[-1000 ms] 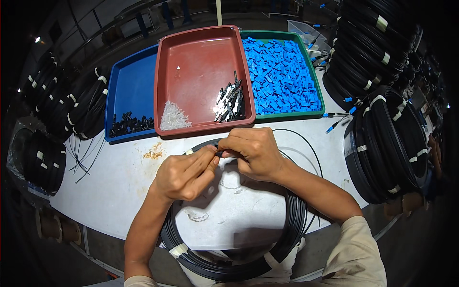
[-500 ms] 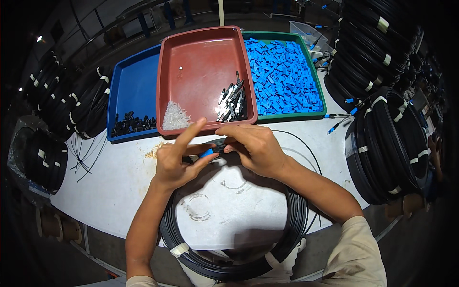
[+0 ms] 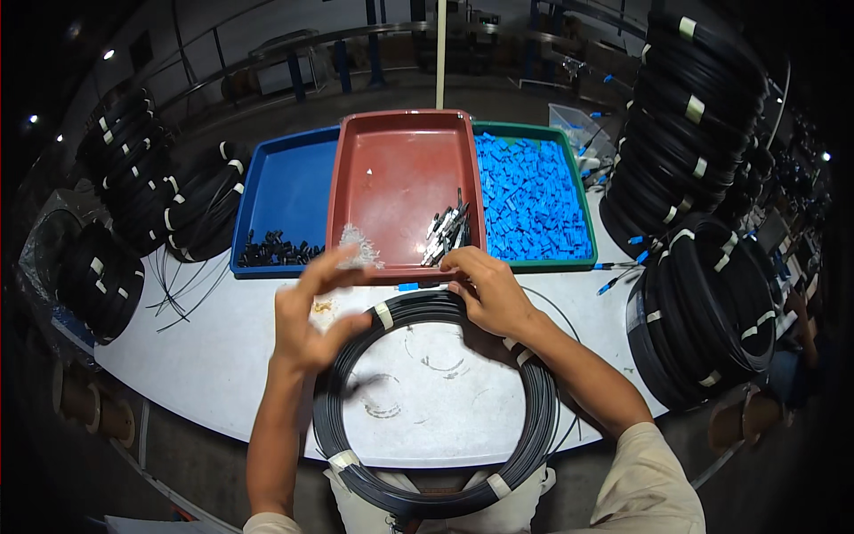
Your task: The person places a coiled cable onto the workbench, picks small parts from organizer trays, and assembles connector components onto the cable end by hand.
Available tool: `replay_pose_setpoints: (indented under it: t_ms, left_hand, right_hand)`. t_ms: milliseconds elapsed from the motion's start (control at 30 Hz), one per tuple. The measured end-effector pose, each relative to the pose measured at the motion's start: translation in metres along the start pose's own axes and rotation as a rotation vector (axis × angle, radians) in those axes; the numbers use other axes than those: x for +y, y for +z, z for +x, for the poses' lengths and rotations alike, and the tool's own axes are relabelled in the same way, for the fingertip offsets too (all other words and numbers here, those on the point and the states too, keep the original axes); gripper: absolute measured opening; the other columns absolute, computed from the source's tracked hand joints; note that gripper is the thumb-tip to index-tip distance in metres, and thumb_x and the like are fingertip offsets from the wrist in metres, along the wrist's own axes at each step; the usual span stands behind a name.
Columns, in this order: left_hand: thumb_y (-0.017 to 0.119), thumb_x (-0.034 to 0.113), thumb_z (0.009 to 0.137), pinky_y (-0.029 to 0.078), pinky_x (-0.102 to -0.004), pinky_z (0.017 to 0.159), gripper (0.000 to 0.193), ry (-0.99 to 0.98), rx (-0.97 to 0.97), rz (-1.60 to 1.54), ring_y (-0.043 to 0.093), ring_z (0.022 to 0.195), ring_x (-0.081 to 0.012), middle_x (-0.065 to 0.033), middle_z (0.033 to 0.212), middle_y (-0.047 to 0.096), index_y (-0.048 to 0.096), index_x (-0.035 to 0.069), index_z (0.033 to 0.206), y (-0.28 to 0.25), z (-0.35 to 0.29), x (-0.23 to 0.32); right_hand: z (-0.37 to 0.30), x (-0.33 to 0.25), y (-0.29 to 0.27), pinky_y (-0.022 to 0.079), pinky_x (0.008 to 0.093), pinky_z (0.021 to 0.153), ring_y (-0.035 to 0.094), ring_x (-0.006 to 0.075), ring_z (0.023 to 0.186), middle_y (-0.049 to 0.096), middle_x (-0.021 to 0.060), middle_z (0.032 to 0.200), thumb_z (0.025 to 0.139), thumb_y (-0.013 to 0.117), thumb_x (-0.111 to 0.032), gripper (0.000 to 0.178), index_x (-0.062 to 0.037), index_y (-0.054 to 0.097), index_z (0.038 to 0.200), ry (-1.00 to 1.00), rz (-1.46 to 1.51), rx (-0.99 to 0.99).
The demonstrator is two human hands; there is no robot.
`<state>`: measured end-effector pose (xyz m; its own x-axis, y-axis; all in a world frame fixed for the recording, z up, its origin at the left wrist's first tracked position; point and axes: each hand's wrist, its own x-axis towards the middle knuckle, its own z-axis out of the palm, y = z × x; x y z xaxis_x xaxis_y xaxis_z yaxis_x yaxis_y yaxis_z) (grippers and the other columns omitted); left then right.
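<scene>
One hand [image 3: 489,289] (the right) holds a blue-tipped connector [image 3: 407,287].

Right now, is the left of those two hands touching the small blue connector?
Apart. The head view shows it: a strip of white table separates the open left hand from the blue connector.

Brightly lit white bench [image 3: 205,365], dim background [image 3: 534,98], glaring lights [image 3: 108,54] upper left, motion-blurred left hand [image 3: 311,316], dark shadow by right hand [image 3: 487,289], fisheye-bent edges, black corners
</scene>
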<state>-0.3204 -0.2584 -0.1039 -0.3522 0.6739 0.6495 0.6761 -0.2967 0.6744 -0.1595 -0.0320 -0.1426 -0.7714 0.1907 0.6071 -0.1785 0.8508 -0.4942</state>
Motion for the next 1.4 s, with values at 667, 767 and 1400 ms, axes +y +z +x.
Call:
replay_pose_setpoints:
  t_ms: [667,767,1400]
  left_hand:
    - [0.064,0.014,0.083,0.036,-0.0203,0.050,0.049,0.628,-0.174,0.705,0.044,0.053,-0.0044,0.0080,0.067,0.048,0.069,0.029,0.129,0.049,-0.186,0.067]
    - [0.065,0.014,0.083,0.034,-0.0222,0.049,0.044,0.577,-0.123,0.714,0.042,0.051,-0.0063,0.0074,0.063,0.043,0.070,0.027,0.124,0.053,-0.189,0.069]
    - [0.061,0.022,0.053,0.032,-0.0297,0.050,0.060,0.545,-0.101,0.674,0.044,0.050,-0.0148,0.0029,0.060,0.043,0.076,0.019,0.111,0.056,-0.187,0.066]
  right_hand:
    - [-0.008,0.013,-0.016,0.052,0.0331,0.078,0.068,0.0272,0.084,0.071,0.0186,0.092,0.070,0.049,0.020,0.045,0.0023,0.069,0.105,0.219,0.091,-0.281]
    - [-0.011,0.012,-0.016,0.052,0.0338,0.079,0.069,0.0292,0.087,0.072,0.0197,0.095,0.070,0.050,0.018,0.045,0.0011,0.071,0.106,0.204,0.019,-0.277]
    - [-0.053,-0.013,-0.062,0.052,0.0374,0.097,0.067,0.0270,0.111,0.070,0.0147,0.120,0.086,0.060,0.010,0.034,-0.0002,0.068,0.117,0.180,-0.080,-0.074]
